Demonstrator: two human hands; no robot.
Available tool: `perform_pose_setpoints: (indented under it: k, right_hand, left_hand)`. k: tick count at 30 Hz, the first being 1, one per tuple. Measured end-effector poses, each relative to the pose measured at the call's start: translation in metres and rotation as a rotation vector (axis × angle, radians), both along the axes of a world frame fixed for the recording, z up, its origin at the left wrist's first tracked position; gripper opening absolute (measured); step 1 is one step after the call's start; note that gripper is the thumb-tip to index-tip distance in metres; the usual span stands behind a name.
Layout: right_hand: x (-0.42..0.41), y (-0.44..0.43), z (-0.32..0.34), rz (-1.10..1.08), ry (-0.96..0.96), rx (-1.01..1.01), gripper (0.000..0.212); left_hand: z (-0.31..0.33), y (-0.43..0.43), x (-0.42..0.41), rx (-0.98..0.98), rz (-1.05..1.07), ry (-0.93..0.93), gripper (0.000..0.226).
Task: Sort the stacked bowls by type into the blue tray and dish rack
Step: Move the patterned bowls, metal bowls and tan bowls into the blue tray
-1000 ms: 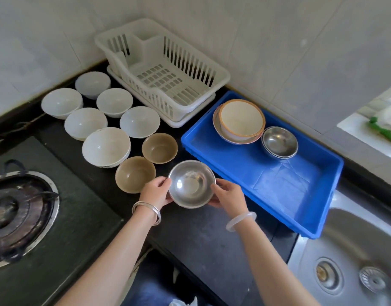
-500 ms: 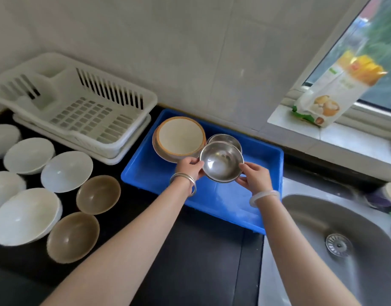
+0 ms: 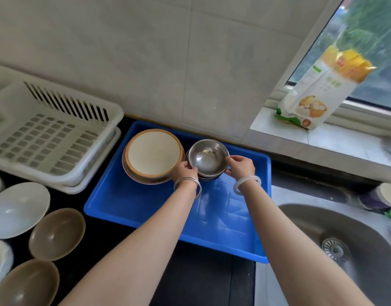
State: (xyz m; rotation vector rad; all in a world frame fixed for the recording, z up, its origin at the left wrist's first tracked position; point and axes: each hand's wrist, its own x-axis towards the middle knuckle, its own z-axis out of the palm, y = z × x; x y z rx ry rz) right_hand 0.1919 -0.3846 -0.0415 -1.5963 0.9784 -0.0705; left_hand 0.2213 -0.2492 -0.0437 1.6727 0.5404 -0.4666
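Pinches steel bowl [image 3: 207,156] by the rim in left hand [image 3: 184,171] and right hand [image 3: 241,166], atop steel stack [image 3: 209,176] at 1 o'clock in blue tray [image 3: 146,208]. Judges sorting partial: leaves brown bowls [image 3: 56,234], white bowl [image 3: 17,208] at 8 o'clock, outside dish rack [image 3: 46,140].

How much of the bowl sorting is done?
Done: an orange-rimmed bowl and a steel stack sit in the blue tray. In hand: left hand and right hand hold a steel bowl on that stack. Left: white bowls and brown bowls on the counter beside the dish rack.
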Motion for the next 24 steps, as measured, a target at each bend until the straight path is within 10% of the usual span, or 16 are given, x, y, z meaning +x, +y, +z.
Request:
perform_pose_setpoints:
  k: [13, 24]
  right_hand:
    - [0.006, 0.010, -0.011, 0.099, 0.034, -0.308, 0.022]
    - [-0.013, 0.017, -0.004, 0.121, 0.004, -0.267, 0.037]
  left_hand:
    - [-0.019, -0.005, -0.010, 0.171, -0.005, -0.059, 0.033]
    - [-0.014, 0.007, -0.027, -0.085, -0.031, 0.003, 0.043]
